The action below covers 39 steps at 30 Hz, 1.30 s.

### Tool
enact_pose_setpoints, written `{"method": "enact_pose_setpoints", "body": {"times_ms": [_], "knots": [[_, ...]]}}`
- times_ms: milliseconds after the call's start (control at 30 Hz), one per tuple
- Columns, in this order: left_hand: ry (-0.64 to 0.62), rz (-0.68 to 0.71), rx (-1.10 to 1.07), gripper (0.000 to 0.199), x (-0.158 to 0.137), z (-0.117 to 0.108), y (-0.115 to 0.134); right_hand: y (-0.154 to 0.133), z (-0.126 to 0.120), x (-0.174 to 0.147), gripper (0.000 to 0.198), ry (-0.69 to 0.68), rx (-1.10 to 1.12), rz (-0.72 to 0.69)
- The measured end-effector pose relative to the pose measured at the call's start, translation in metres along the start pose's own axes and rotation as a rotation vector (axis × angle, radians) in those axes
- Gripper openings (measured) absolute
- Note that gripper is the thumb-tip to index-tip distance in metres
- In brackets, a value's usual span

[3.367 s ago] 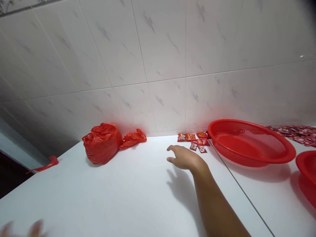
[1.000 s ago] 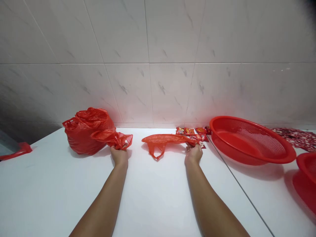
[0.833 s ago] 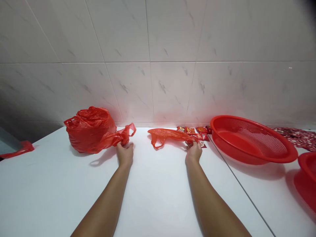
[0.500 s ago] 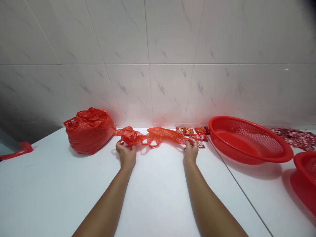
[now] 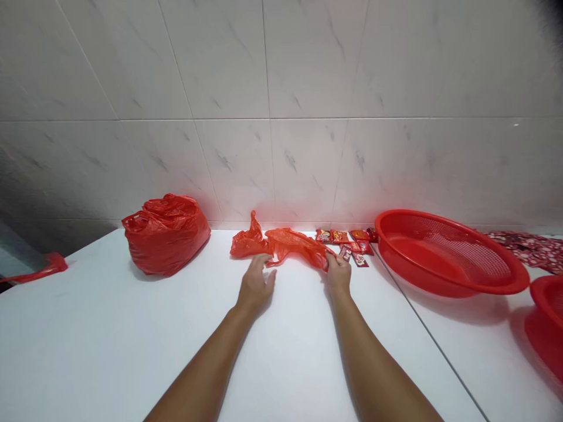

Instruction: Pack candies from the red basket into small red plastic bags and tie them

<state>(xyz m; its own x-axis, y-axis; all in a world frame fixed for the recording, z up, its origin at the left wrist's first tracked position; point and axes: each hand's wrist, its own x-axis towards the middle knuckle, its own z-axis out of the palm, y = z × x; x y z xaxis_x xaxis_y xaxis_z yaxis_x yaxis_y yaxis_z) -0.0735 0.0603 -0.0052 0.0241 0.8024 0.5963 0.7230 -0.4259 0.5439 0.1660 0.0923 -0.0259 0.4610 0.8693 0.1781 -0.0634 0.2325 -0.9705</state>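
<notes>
A thin red plastic bag [image 5: 297,245] lies loosely spread on the white table between my hands. My right hand [image 5: 339,275] pinches its right end. Beside the bag's left handle is my left hand [image 5: 257,284], fingers extended and thumb apart, with nothing visible in it; I cannot tell whether the fingertips touch the plastic. Just beyond it sits another crumpled red bag [image 5: 250,240], one end sticking up. Several small red snack packets [image 5: 339,236] lie behind my right hand, next to the bag's right end.
A full red plastic bag [image 5: 166,237] stands at the back left, near the tiled wall. On the right are a large red basin [image 5: 440,258] with perforated sides and part of a second one [image 5: 549,305]. Dark red patterned pieces [image 5: 528,246] lie behind them.
My left hand has let go of the left crumpled plastic and moved right, toward the middle bag's handle. The crumpled piece now rests apart from the full bag. My right hand keeps its pinch.
</notes>
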Motion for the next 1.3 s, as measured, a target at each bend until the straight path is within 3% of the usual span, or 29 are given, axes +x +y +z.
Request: {"method": "enact_pose_setpoints", "body": {"times_ms": [133, 200, 267, 567, 733, 900, 1100, 1300], "knots": [[-0.277, 0.131, 0.103, 0.06, -0.007, 0.013, 0.004, -0.005, 0.011, -0.023, 0.061, -0.385, 0.027, -0.003], [-0.366, 0.122, 0.194, 0.057, -0.006, 0.015, -0.002, -0.005, 0.016, -0.034, 0.068, -0.556, 0.022, -0.003], [-0.388, 0.105, 0.225, 0.049, -0.002, 0.015, -0.008, -0.004, 0.018, -0.04, 0.073, -0.628, 0.021, -0.009], [-0.3, 0.094, 0.364, 0.058, 0.005, 0.01, -0.003, -0.001, 0.005, -0.024, 0.077, -0.369, 0.071, -0.021], [-0.241, 0.19, 0.319, 0.049, 0.006, 0.012, 0.0, -0.004, 0.008, -0.033, 0.063, -0.541, 0.078, 0.028], [-0.326, 0.308, 0.234, 0.039, 0.005, 0.015, 0.0, -0.002, 0.018, -0.042, 0.055, -0.725, 0.12, 0.093], [-0.347, 0.302, 0.288, 0.044, 0.008, 0.018, -0.003, 0.008, 0.019, -0.032, 0.069, -0.669, 0.289, 0.216], [-0.384, 0.318, 0.364, 0.043, 0.005, 0.019, 0.018, 0.001, -0.011, -0.053, 0.068, -0.61, 0.394, 0.33]]}}
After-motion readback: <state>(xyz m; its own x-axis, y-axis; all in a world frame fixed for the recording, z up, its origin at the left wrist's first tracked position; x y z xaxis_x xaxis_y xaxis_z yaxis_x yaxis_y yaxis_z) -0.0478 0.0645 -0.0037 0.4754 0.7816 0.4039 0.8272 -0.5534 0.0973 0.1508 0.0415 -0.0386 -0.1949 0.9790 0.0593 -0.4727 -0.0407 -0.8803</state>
